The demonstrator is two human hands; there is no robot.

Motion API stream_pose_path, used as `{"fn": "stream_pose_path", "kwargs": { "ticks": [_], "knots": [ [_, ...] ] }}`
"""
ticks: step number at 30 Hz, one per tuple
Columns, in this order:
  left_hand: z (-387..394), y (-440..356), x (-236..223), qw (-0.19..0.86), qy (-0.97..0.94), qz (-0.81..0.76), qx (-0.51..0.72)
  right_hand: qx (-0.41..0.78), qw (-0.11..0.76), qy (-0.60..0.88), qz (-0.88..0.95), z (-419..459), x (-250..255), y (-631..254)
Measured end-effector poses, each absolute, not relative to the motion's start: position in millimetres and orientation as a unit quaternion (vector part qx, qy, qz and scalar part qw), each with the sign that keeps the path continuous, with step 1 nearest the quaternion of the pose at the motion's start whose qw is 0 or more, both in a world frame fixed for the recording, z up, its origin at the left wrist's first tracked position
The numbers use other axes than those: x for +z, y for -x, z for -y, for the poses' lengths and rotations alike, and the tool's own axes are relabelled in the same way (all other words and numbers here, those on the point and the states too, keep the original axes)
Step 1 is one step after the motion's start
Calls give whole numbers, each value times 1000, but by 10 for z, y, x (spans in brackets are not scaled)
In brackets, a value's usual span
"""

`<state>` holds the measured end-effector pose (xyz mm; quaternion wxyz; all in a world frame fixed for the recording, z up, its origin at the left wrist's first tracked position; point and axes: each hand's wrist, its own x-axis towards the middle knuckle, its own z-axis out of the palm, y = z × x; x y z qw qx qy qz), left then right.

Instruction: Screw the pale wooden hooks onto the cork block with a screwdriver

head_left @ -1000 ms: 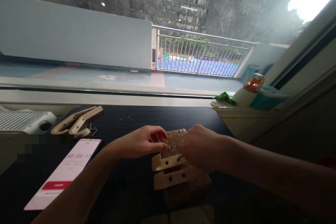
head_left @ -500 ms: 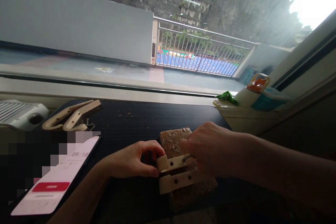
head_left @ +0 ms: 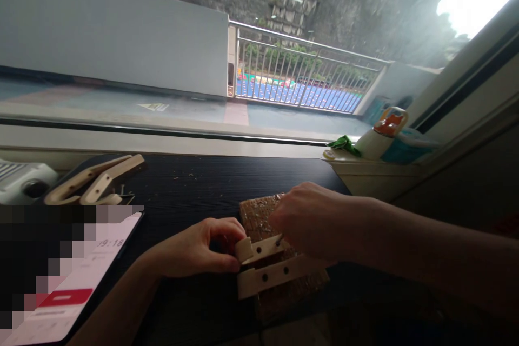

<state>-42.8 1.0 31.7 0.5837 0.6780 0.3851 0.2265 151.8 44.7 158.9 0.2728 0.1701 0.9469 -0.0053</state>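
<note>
Two pale wooden pieces with curved ends and round holes, an upper piece (head_left: 265, 248) and a lower piece (head_left: 267, 279), lie side by side across a brown, brick-patterned block (head_left: 257, 211) with a shiny wrapping. My left hand (head_left: 206, 248) pinches the rounded left end of the upper piece between thumb and fingers. Closed in a fist, my right hand (head_left: 308, 216) holds a thin dark metal rod (head_left: 280, 239), whose tip meets a hole in that piece. The rod's handle, if any, is hidden in the fist. My right hand also covers the pieces' right ends.
Further wooden pieces (head_left: 97, 178) and a few screws (head_left: 124, 194) lie at the left of the dark table (head_left: 211, 175). A lit phone (head_left: 77, 281) is nearer me. Beside it stands a white device (head_left: 26, 181). A spray bottle (head_left: 381, 132) and green cloth (head_left: 343, 144) occupy the sill.
The whole scene has shifted a little left in the picture. Both hands keep nearly the same places on the wooden piece, and the right fist has turned slightly around the rod.
</note>
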Motion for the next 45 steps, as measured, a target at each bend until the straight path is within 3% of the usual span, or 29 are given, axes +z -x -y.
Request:
{"fn": "stream_pose_path", "kwargs": {
  "ticks": [6, 13, 22, 34, 45],
  "knots": [
    [-2, 432, 320, 582, -684, -380, 222, 19, 257, -230, -938, -404, 1668, -1538],
    [-5, 441, 316, 578, -692, -377, 211, -51, 268, -202, -941, -452, 1788, -1563],
    [-18, 445, 306, 573, -699, -372, 211, -124, 196, -257, -938, -687, 1627, -1698],
    [-15, 443, 325, 571, -698, -386, 195, -45, 254, -225, -940, -586, 1810, -1646],
    [-23, 439, 325, 564, -705, -387, 189, -30, 225, -256, -939, -533, 1747, -1693]
  ]
}}
